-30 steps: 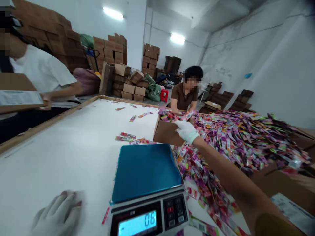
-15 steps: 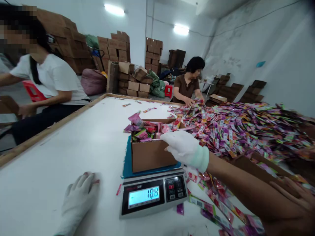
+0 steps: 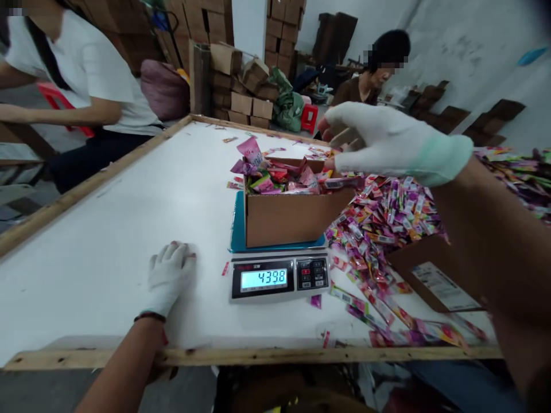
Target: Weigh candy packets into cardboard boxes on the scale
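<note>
Box [image 3: 297,219] of packets [image 3: 279,176] sits on the scale [image 3: 280,281], whose display reads 439.8, with the packet pile [image 3: 391,206] beside it. Above its right end, the right hand [image 3: 379,140] hovers with thumb and fingers apart, while the left hand [image 3: 169,274] lies flat on the table [image 3: 129,258], fingers slightly spread.

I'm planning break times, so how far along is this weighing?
Done: the carton is filled to its rim and sits on the scale, which appears to read 439.8. In hand: the right hand hovers open above the carton, apparently empty; the left hand rests on the table. Left: the carton stands open, and a heap of packets lies beside it.
</note>
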`<move>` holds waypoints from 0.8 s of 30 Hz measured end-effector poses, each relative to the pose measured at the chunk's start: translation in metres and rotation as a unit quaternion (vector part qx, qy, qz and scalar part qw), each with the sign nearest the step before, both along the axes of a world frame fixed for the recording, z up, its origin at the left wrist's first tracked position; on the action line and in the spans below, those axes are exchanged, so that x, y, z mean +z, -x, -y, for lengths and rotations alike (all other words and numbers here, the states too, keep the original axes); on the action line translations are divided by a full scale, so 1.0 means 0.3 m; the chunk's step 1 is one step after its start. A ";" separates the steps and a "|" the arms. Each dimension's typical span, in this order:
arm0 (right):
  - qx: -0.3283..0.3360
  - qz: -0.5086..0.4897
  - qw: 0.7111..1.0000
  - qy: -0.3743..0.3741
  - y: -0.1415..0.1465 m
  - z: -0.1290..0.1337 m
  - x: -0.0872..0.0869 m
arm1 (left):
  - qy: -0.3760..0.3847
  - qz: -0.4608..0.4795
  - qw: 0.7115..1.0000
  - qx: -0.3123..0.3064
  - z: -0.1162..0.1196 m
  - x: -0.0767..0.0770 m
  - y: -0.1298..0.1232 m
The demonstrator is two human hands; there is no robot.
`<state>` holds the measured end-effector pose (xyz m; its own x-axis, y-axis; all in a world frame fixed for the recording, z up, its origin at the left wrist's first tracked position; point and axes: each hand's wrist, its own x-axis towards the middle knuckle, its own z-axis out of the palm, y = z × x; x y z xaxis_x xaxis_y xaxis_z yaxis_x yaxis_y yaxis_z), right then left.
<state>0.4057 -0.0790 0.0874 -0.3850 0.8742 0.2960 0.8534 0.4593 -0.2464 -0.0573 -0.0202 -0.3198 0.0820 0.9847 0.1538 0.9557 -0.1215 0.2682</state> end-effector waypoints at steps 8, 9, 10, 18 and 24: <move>0.070 0.176 0.972 0.136 0.107 -0.193 -0.064 | 0.001 0.005 1.000 -0.009 0.007 0.022 -0.005; 0.062 0.194 0.970 0.136 0.126 -0.211 -0.094 | 0.002 0.004 1.000 -0.011 0.010 0.025 -0.005; 0.052 0.204 0.968 0.137 0.145 -0.224 -0.122 | 0.003 0.003 1.000 -0.013 0.012 0.029 -0.005; 0.023 0.117 0.989 0.087 0.164 -0.191 -0.099 | -0.003 0.004 1.000 -0.008 0.014 0.038 -0.008; -0.078 -0.071 0.994 -0.033 0.014 -0.054 0.037 | 0.005 0.009 1.000 -0.002 0.014 0.052 -0.012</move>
<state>0.4013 -0.0628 0.0985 -0.1971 0.8969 0.3960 0.8738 0.3438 -0.3440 -0.0538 -0.0243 -0.3043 0.0832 0.9860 0.1446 0.9502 -0.1222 0.2867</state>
